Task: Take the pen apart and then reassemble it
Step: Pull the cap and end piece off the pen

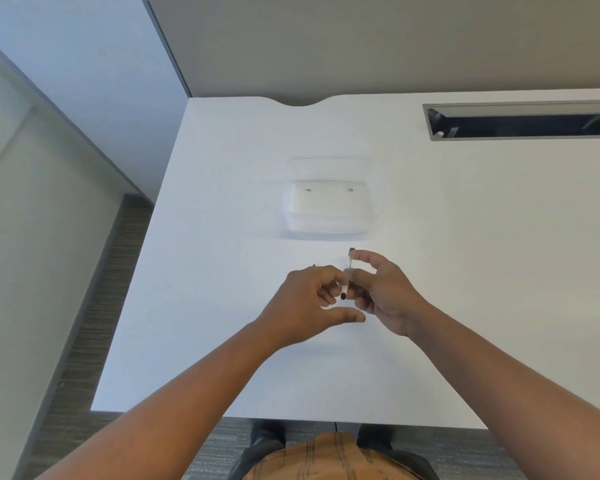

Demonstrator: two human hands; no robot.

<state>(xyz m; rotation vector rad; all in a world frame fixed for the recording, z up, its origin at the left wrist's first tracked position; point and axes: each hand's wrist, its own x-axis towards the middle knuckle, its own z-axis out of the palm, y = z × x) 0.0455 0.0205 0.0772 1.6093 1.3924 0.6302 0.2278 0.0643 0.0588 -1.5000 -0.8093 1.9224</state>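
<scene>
A clear-barrelled pen (347,271) with dark ends stands nearly upright above the white table (222,341). My right hand (385,292) grips its barrel between thumb and fingers. My left hand (309,303) pinches the lower part of the pen near its dark bottom end (343,296), thumb stretched out below. A tiny dark speck (314,265) shows just past my left knuckles; I cannot tell what it is. My fingers hide the middle of the barrel.
A clear plastic container (329,209) stands on the table just beyond my hands. A grey cable slot (520,121) is set into the table at the far right. The table's left edge drops to carpeted floor.
</scene>
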